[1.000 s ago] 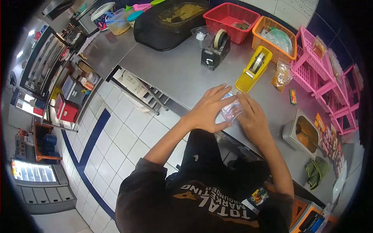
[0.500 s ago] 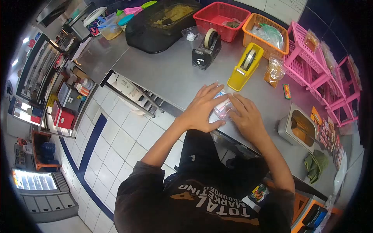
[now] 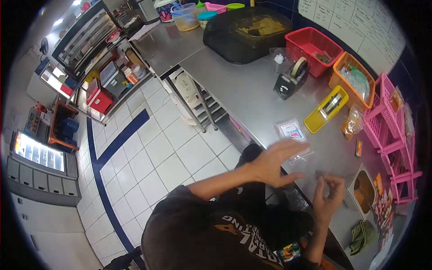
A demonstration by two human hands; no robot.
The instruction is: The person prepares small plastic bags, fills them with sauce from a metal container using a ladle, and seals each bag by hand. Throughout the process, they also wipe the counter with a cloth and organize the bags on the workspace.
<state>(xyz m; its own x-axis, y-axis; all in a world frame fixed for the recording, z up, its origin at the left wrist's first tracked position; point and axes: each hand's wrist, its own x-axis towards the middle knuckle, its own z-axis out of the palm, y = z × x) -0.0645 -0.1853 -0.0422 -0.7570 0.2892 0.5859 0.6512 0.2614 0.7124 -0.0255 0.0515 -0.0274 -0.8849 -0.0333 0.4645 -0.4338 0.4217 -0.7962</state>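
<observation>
A small clear plastic bag with a printed white label (image 3: pixel 292 131) lies flat on the steel table. My left hand (image 3: pixel 280 163) is over the near end of the bag, its fingers stretched out and the thumb apart, holding nothing. To the right, close over the table's front edge, my right hand (image 3: pixel 329 197) has its fingers curled in a pinch. A faint greyish blur shows at its fingertips, and I cannot tell what it is. Beyond the bag stands a yellow tape dispenser (image 3: pixel 325 112), with a black tape dispenser (image 3: pixel 288 85) farther back.
A red basket (image 3: pixel 310 56) and an orange basket (image 3: pixel 357 99) line the back wall. Pink racks (image 3: pixel 391 135) stand on the right, near a metal container of brown sauce (image 3: pixel 361 191) and a green cloth (image 3: pixel 363 236). A large black tray (image 3: pixel 220 38) sits at the far left.
Both hands have come off the labelled bag, which now lies uncovered. My right hand has moved right and towards me. The view has swung left, so the table things sit farther right.
</observation>
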